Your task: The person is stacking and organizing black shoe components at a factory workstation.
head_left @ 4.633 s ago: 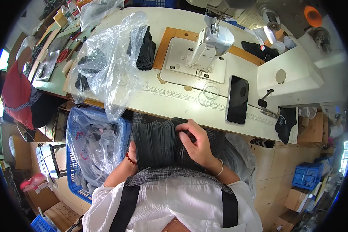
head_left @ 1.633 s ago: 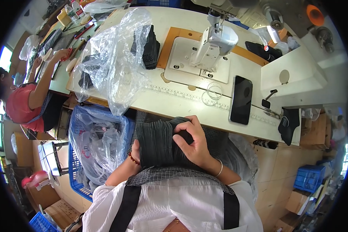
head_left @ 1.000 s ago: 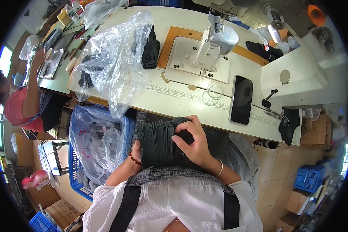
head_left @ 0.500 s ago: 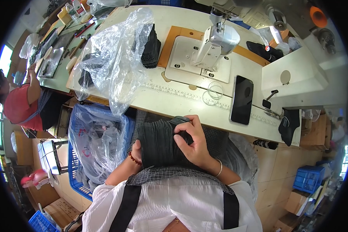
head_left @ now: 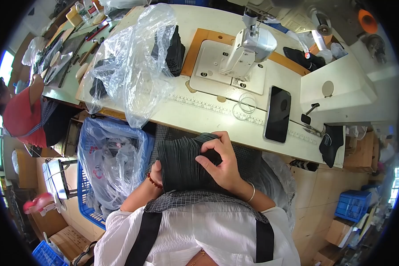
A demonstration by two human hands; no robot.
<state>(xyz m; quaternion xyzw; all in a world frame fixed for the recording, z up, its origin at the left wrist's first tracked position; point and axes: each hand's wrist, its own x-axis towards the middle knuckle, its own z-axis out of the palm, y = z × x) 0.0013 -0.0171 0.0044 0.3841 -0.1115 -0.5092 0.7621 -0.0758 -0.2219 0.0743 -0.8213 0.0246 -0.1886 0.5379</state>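
A thick stack of thin black fabric pieces [head_left: 178, 165] lies over my lap, just below the table edge, with its layers packed on edge. My left hand [head_left: 156, 174] supports the stack's left end; the thumb shows and the other fingers are hidden behind or under it. At the right end, my right hand [head_left: 224, 165] curls its thumb and index finger over the layers, leaving a gap between the two tips. Its remaining fingers sit behind the stack, mostly out of sight.
Ahead is a white sewing table with a sewing machine [head_left: 248, 48], a phone [head_left: 277, 114], clear bangle-like rings [head_left: 244, 106] and a plastic bag [head_left: 137, 66] beside another black stack [head_left: 175, 53]. A bag-lined blue basket [head_left: 86, 195] stands left. A person in red [head_left: 24, 115] works far left.
My right thumb has shifted slightly left across the layers, while the stack and my left hand hold nearly still. The person at far left has moved an arm.
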